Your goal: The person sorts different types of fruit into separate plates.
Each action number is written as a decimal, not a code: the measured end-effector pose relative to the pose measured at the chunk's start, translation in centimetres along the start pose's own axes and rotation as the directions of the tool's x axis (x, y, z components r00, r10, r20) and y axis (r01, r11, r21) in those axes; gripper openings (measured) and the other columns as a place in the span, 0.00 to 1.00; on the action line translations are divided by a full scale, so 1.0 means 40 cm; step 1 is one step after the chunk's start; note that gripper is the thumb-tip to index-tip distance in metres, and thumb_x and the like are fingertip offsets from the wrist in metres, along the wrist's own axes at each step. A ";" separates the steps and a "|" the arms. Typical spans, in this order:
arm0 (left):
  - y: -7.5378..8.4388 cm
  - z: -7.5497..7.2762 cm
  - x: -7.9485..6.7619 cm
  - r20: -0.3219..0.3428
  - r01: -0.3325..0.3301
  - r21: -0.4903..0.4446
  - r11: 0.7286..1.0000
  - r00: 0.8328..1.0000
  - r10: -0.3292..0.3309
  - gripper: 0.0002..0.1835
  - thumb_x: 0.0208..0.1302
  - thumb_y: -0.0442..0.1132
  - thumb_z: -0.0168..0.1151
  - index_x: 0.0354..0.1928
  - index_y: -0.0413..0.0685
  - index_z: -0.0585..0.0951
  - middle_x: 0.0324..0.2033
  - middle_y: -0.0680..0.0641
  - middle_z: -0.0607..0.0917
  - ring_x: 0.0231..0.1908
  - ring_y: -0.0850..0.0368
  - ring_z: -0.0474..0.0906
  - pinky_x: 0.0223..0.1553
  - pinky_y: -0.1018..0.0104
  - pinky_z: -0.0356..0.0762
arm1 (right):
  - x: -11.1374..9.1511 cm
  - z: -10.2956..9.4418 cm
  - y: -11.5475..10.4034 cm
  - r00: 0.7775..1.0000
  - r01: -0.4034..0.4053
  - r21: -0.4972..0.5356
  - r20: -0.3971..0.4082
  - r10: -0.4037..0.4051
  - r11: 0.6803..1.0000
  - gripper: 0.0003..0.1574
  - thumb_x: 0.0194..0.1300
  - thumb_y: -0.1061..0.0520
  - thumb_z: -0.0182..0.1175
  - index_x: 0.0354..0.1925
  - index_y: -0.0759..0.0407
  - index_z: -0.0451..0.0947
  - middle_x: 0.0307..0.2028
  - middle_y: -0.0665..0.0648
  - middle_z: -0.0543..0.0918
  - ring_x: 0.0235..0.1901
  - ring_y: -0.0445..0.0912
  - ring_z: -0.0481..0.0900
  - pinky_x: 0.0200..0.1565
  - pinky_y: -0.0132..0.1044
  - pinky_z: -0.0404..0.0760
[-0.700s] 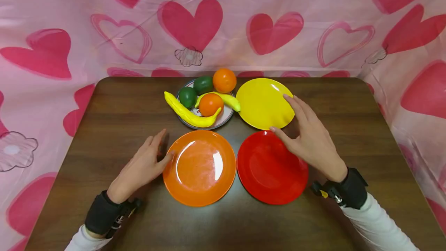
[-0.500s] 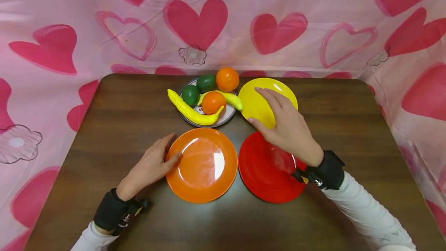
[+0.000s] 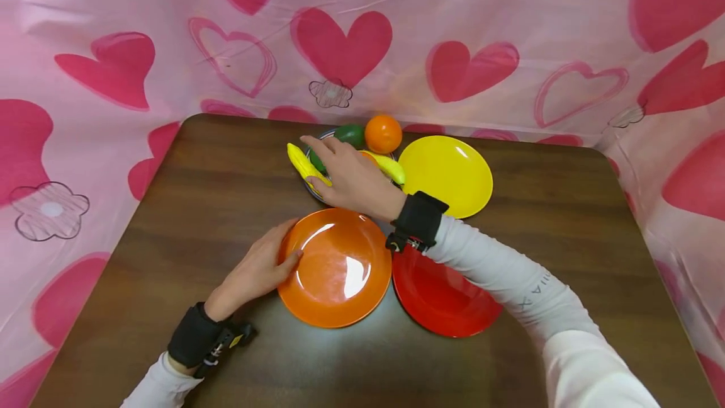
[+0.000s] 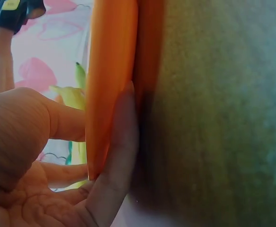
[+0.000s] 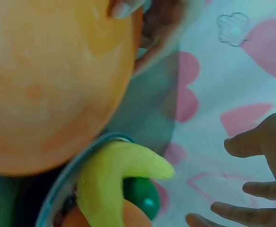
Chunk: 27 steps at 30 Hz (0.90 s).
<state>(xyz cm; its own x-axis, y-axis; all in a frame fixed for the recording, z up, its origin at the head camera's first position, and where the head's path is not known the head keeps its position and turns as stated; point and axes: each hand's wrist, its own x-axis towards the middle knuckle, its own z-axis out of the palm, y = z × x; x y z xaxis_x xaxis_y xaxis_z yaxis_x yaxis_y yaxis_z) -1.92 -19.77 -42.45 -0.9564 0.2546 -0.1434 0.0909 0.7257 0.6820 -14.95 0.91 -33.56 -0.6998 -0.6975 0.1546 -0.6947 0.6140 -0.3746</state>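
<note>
My left hand (image 3: 257,269) grips the left rim of the orange plate (image 3: 334,263). In the left wrist view its thumb lies on one face and a finger (image 4: 121,142) on the other. My right hand (image 3: 362,181) reaches over the fruit plate (image 5: 57,189), fingers spread and holding nothing. Below it is a yellow banana (image 3: 303,164), partly covered by the hand. A second banana (image 3: 391,169), a dark green fruit (image 3: 349,135) and an orange (image 3: 383,134) show around the hand. Another green fruit and another orange are mostly hidden.
A yellow plate (image 3: 447,175) lies right of the fruit. Nearer, a red plate (image 3: 447,298) sits beside the orange one, partly under the right forearm. A heart-patterned cloth (image 3: 396,62) hangs behind the brown table (image 3: 544,206).
My right hand has swept left from the yellow and red plates to over the fruit. The left hand has moved slightly further onto the orange plate's rim. The head view has shifted a little.
</note>
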 end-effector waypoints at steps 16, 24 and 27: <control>0.000 0.005 -0.009 -0.007 -0.006 0.011 1.000 1.000 0.006 0.37 0.67 0.49 0.57 0.73 0.43 0.58 0.56 0.40 0.74 0.46 0.50 0.71 0.49 0.52 0.77 | 0.042 0.125 -0.001 0.964 -0.072 -0.153 0.242 0.108 0.986 0.42 0.66 0.42 0.57 0.72 0.54 0.60 0.52 0.62 0.75 0.40 0.50 0.78 0.46 0.39 0.80; -0.002 0.005 -0.010 -0.002 0.004 0.011 1.000 1.000 -0.004 0.36 0.68 0.48 0.57 0.73 0.43 0.58 0.52 0.41 0.74 0.42 0.52 0.70 0.44 0.57 0.75 | 0.050 0.153 -0.010 0.963 -0.018 -0.259 0.254 0.086 0.966 0.44 0.65 0.43 0.58 0.74 0.54 0.56 0.50 0.64 0.75 0.42 0.52 0.77 0.46 0.41 0.79; -0.002 0.007 -0.010 -0.002 0.010 0.008 1.000 1.000 -0.010 0.36 0.68 0.48 0.57 0.73 0.43 0.58 0.52 0.42 0.74 0.41 0.52 0.70 0.44 0.58 0.75 | 0.049 0.161 -0.003 0.963 0.000 -0.248 0.262 0.067 0.969 0.47 0.65 0.44 0.58 0.76 0.52 0.52 0.53 0.65 0.72 0.45 0.52 0.76 0.51 0.40 0.77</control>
<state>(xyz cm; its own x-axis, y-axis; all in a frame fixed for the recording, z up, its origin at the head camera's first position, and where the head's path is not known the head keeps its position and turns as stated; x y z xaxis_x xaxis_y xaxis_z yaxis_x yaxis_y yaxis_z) -1.48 -19.76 -42.65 -0.9578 0.2459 -0.1489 0.0835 0.7335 0.6745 -15.18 -2.89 -39.09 -0.6768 -0.7271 -0.1153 -0.7143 0.6864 -0.1364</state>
